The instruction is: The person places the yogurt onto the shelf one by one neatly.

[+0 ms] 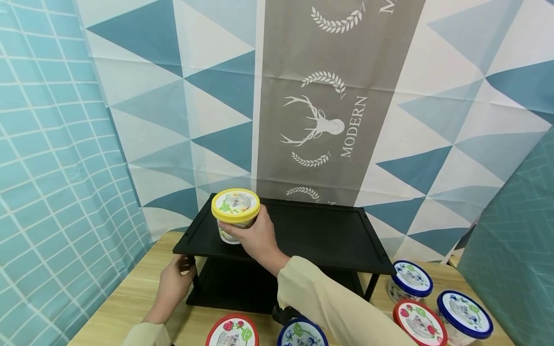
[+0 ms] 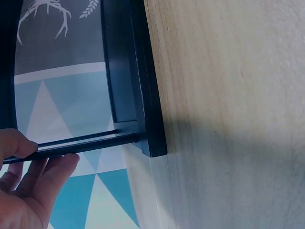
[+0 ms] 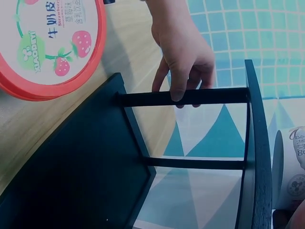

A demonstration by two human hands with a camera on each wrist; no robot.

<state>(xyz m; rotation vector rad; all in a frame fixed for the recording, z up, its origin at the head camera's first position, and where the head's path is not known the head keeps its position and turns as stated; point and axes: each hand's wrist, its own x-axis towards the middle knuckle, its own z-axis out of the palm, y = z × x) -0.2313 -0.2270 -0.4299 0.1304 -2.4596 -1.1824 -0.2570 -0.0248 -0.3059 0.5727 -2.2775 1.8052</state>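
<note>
A two-tier black rack (image 1: 320, 233) stands on the wooden table. My right hand (image 1: 259, 238) grips a paper tub with a yellow lid (image 1: 235, 204), upright over the left part of the top shelf; whether its base touches the shelf I cannot tell. In the right wrist view, the white side of this tub (image 3: 291, 167) shows at the right edge. My left hand (image 1: 173, 283) holds the rack's front left post, thumb on one side and fingers on the other. The left wrist view shows that post (image 2: 95, 144) in the left hand's grasp.
Red-lidded (image 1: 232, 331) and blue-lidded (image 1: 303, 334) tubs stand before the rack. To its right are two blue-lidded tubs (image 1: 412, 278) and a red-lidded one (image 1: 420, 323). Patterned curtains (image 1: 216, 96) hang behind and at both sides.
</note>
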